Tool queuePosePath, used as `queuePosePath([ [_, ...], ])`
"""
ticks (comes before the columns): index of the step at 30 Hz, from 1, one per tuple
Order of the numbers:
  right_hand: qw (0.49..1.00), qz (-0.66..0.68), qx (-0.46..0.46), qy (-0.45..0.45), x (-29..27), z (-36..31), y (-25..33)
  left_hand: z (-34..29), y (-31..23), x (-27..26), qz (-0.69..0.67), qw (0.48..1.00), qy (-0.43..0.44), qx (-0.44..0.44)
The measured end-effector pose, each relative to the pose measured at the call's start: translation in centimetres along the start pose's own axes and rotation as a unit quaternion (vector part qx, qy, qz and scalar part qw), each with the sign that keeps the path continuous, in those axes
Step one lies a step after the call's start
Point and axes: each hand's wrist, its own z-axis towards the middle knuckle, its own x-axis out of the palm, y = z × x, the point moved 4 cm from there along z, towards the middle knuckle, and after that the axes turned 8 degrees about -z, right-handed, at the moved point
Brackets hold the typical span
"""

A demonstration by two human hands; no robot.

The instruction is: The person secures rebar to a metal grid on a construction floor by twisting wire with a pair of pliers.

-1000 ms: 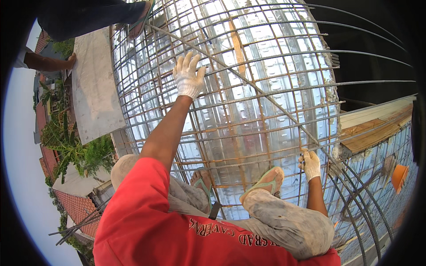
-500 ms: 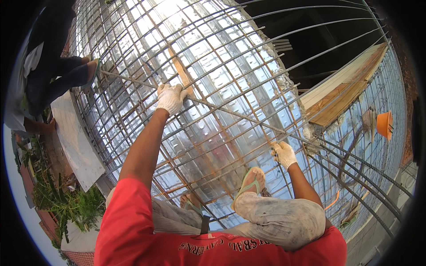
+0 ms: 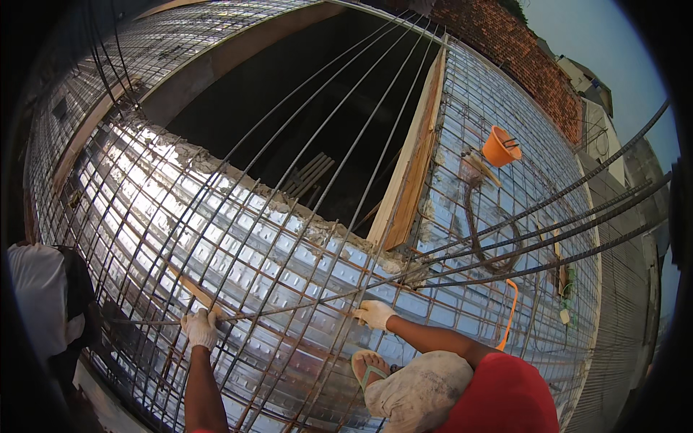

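A grid of steel rebar [image 3: 249, 249] lies over ribbed, shiny metal decking [image 3: 289, 353]. My left hand [image 3: 198, 328], in a white knitted glove, is closed on a long rebar that runs diagonally across the grid. Beside its fingers is the end of a narrow wooden strip [image 3: 189, 285] lying beneath the bars. To the right, my right hand [image 3: 374, 315], gloved too, has its fingers pressed together at the mesh, just below the diagonal bar. What it pinches, if anything, is too small to make out.
Beyond the grid a dark opening [image 3: 289, 115] drops away, edged by rough concrete and a wooden board [image 3: 413, 159]. An orange bucket [image 3: 500, 148] sits on the mesh at right, near an orange curved tube [image 3: 510, 314]. Thick bars jut rightward. Another person [image 3: 43, 303] is at far left.
My view has swung up and to the right, showing more of the opening and the bucket. Both hands stay at about the same places on the mesh.
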Motion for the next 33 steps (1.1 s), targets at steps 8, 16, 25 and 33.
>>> queuePosePath([
  [8, 0.981, -0.112, -0.051, -0.149, -1.2, -1.9, -0.5, 0.0, 0.0, 0.7, -0.009, 1.0, 0.016, 0.001],
  [16, 0.953, -0.138, -0.137, -0.232, 1.9, -9.1, 2.1, -2.6, -0.1, -3.9, -0.056, 0.995, -0.056, 0.053],
  [25, 0.886, -0.384, -0.259, -0.027, 8.8, -15.5, 3.3, -18.1, 8.6, -5.4, -0.01, 0.993, -0.081, -0.084],
  [33, 0.733, -0.578, -0.359, -0.015, 6.4, -10.6, 19.8, -24.3, 14.4, -7.0, -0.05, 0.984, 0.041, -0.166],
])
